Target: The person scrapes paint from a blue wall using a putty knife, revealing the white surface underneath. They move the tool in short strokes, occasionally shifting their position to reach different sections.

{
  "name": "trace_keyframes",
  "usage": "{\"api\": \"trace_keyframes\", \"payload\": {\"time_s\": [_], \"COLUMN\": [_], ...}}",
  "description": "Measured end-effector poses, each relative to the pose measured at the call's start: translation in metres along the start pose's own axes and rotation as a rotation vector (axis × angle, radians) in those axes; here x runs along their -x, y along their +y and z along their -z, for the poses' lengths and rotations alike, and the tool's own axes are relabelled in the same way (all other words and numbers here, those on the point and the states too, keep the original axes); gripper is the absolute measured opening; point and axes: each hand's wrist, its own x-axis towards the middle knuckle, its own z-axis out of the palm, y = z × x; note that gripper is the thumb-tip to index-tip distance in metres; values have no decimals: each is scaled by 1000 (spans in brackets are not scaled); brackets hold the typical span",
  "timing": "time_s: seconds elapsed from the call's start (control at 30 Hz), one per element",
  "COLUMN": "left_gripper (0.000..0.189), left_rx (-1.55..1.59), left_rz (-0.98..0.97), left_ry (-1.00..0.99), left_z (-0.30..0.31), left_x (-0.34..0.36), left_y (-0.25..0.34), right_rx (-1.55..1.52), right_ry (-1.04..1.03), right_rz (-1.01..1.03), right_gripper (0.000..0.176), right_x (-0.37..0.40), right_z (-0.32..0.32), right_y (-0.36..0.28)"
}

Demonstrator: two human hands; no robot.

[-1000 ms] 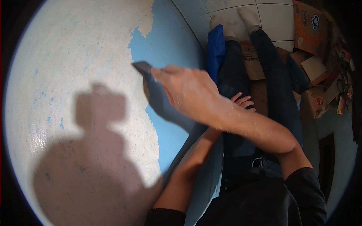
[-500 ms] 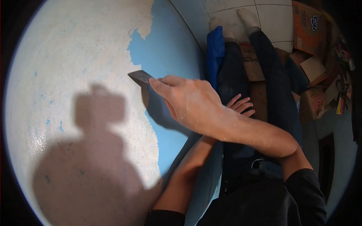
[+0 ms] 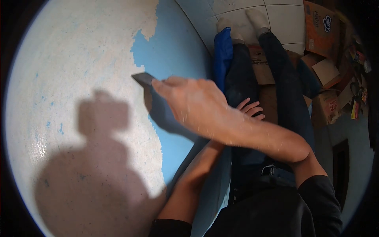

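My right hand is closed round a scraper, whose grey metal blade points left past my thumb. The blade lies over the ragged line where pale bare wall meets blue paint. White flecks dot the back of this hand and the forearm, and the scraper's handle is hidden in my grip. Beneath the right forearm crosses my left arm. My left hand rests by my thigh with its fingers spread, its palm partly hidden.
A blue cloth or bag lies between the wall and my leg. Pale floor tiles show by my socked feet. Cardboard boxes stand at the right, among them an orange one, with scissors nearby. My shadow falls on the wall.
The scraper and my right hand have shifted slightly left and the blade has tilted a little. The whole view has moved slightly as well. My left hand stays by my thigh.
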Motion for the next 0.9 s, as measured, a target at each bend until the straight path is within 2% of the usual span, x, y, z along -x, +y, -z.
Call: {"api": "trace_keyframes", "payload": {"time_s": [0.1,0.2,0.3,0.43,0.53,0.63,0.73,0.77,0.9], "left_gripper": [42,43,44,43,43,42,42,42,40], "left_rx": [-33,20,7,-28,-31,24,23,50,4], "left_rz": [-14,-1,-5,-11,1,24,-3,-31,-6], "left_ry": [-15,-16,-21,-12,-6,-12,-53,16,22], "left_z": [1,9,2,0,-2,-1,6,-1,-3], "left_x": [-1,-5,-1,0,1,1,-5,-2,2], "left_y": [-4,0,-1,-3,-2,-2,-3,-7,-4], "right_rx": [80,46,65,71,71,29,20,17,3], "right_ry": [-9,-78,-65,-40,-80,-8,21,-28,-12], "right_rz": [-25,-59,-27,-65,-52,-34,-50,-93,-43], "right_gripper": [40,46,47,48,47,25,26,26,24], "right_x": [-3,-17,0,-18,-10,4,-24,-30,-5], "right_z": [-4,4,4,1,3,-2,-7,-5,-1], "right_y": [-1,5,-9,4,0,-10,11,13,-1]}}
